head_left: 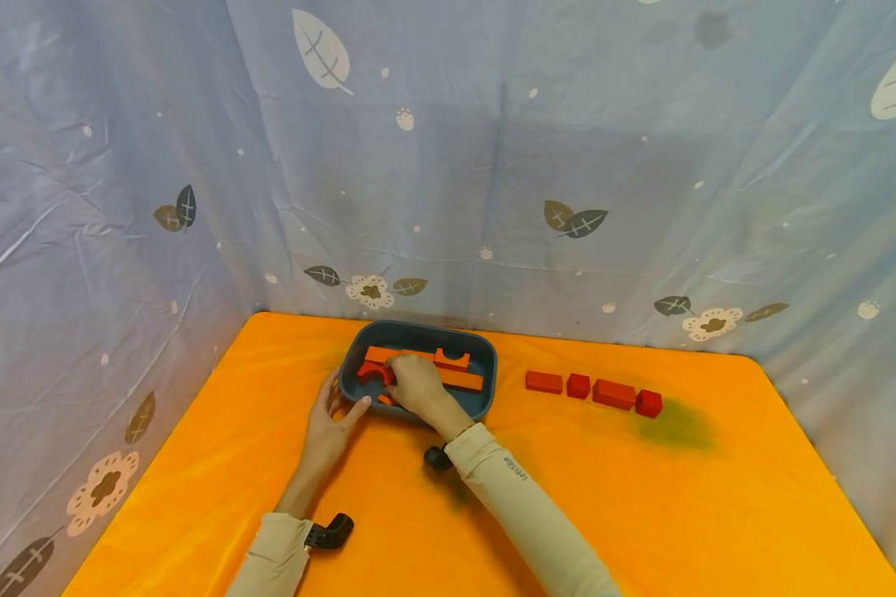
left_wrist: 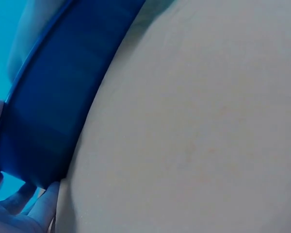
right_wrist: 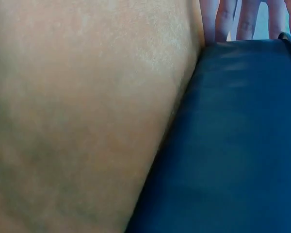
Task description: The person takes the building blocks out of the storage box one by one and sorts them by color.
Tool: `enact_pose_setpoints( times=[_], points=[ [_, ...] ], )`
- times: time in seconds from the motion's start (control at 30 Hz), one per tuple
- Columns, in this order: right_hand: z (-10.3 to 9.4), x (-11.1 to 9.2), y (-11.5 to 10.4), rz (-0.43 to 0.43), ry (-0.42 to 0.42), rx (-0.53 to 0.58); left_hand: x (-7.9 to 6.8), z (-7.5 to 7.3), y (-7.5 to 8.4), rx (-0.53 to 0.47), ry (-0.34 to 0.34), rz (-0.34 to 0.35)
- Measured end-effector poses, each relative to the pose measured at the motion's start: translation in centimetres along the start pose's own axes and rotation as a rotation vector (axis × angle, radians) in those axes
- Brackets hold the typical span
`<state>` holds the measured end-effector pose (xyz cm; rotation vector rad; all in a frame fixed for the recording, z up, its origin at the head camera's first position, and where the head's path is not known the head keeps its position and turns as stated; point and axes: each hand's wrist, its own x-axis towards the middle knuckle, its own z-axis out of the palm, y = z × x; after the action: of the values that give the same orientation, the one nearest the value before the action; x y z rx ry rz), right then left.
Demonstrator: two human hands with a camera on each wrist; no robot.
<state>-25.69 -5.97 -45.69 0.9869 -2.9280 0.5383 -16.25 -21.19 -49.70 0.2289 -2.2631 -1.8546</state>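
Observation:
A dark blue-grey plastic tub [head_left: 485,344] stands at the back of the table with red and orange toy blocks inside. My left hand [head_left: 327,427] holds its near left corner, thumb at the front rim and fingers against the end wall. In the left wrist view, fingers [left_wrist: 43,208] meet the tub's end [left_wrist: 48,111]. Reaching into the tub, my right hand [head_left: 418,385] has curled fingers at a red arch block [head_left: 372,370] and seems to pinch its right end; the fingertips are partly hidden. Beside it lie long orange blocks [head_left: 461,380] and an orange notched block [head_left: 451,360].
Right of the tub, a red oblong block [head_left: 543,381], a red cube [head_left: 578,385], a larger red block [head_left: 614,394] and another red cube [head_left: 649,404] form a row on the orange tablecloth [head_left: 567,489]. A patterned curtain [head_left: 448,166] hangs behind and at both sides.

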Motion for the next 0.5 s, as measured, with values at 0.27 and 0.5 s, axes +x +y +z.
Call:
enact_pose_setpoints(
  times=[0.27, 0.5],
  points=[
    [-0.7, -0.1, 0.5, -0.029, 0.101, 0.183, -0.2, 0.1, 0.3, -0.014, -0.029, -0.022],
    [-2.7, -0.5, 0.8, -0.044, 0.119, 0.266, -0.1, 0.0, 0.3, -0.018, -0.031, -0.03]
  ],
)
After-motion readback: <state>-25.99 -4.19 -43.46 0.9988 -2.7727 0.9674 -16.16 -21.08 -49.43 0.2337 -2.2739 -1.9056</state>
